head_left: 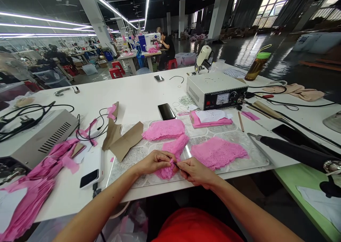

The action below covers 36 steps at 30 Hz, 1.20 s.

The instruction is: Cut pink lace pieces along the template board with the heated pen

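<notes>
My left hand point(156, 161) and my right hand point(195, 171) meet over a strip of pink lace point(173, 150) at the near edge of a clear patterned mat point(133, 157). Both hands pinch the lace, fingers closed, fingertips touching at its near end. The right hand may also hold a thin tool, too small to tell. Two more pink lace pieces lie on the mat: one point(164, 129) behind my hands, one point(217, 152) to the right.
A white control box point(215, 90) stands behind the mat, with a black phone point(166, 111) left of it. Brown cardboard pieces point(121, 137), a white power bank point(92, 167), pink fabric scraps point(39, 178) and a grey machine point(39, 135) lie left. A black handled tool point(295, 150) lies right. A person sits far back.
</notes>
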Available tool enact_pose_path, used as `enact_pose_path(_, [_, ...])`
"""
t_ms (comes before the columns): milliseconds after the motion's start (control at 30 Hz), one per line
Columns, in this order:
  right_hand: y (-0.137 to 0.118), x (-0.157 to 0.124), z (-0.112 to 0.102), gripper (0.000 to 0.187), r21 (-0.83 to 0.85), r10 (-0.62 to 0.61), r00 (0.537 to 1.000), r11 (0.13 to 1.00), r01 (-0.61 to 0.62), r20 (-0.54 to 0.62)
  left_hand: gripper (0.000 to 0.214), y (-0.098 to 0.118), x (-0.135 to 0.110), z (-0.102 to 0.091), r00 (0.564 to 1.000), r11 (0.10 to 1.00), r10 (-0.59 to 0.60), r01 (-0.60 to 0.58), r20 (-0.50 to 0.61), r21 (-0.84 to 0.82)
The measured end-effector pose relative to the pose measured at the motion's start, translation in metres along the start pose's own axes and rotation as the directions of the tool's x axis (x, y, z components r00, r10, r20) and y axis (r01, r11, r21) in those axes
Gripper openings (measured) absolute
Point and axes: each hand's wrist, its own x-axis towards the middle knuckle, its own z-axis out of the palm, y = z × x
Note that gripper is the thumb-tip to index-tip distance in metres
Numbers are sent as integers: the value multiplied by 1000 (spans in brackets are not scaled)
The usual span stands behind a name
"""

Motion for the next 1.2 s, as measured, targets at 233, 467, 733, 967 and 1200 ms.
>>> enact_pose_path(233, [1, 3, -2, 34, 16, 30, 999, 999, -30, 18, 31, 2, 1, -1, 999, 997, 13, -15, 32, 70])
enact_pose_path(467, [-1, 2, -1, 33, 36, 44, 999, 998, -44, 7, 35, 8, 3, 1, 1000, 997, -10, 7, 28, 83])
enact_pose_path(733, [-8, -8, -6, 38, -10, -7, 998, 1000, 7, -56, 29, 11, 2, 1, 1000, 984, 1, -7, 32, 178])
enact_pose_path(967, [-36, -5, -69, 35, -801, -562, 820, 538, 263, -108, 15, 33, 11, 17, 990, 746, 85, -138, 112, 651])
enact_pose_path(1200, [-42, 14, -74, 69, -960, -474, 852, 45, 277, 224, 21, 32, 15, 50, 972, 360, 154, -223, 179, 906])
